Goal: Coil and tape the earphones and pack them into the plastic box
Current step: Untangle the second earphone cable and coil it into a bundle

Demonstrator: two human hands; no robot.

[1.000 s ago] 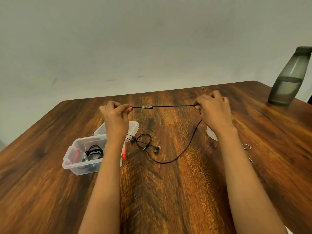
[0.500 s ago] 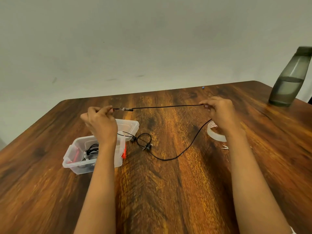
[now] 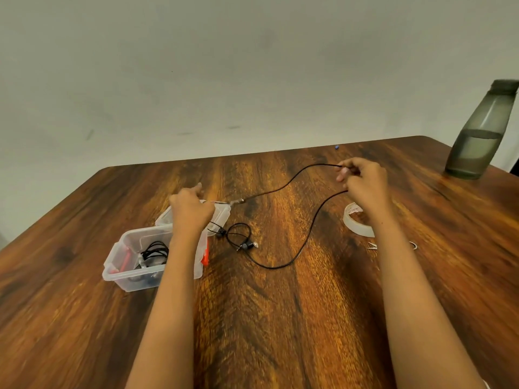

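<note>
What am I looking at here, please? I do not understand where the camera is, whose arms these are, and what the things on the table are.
There is no machine here. A person wears a wide camera on the head, so the single picture looks forward and down along that person's own bare arms.

The right hand pinches a black earphone cable, which sags across the wooden table. The left hand is at the cable's metal plug end; whether it still grips it, I cannot tell. The earbuds lie on the table.

Under the left arm stands an open clear plastic box, with another coiled earphone inside. Near the right arm lies a roll of clear tape. A dark bottle stands at the far right.
</note>
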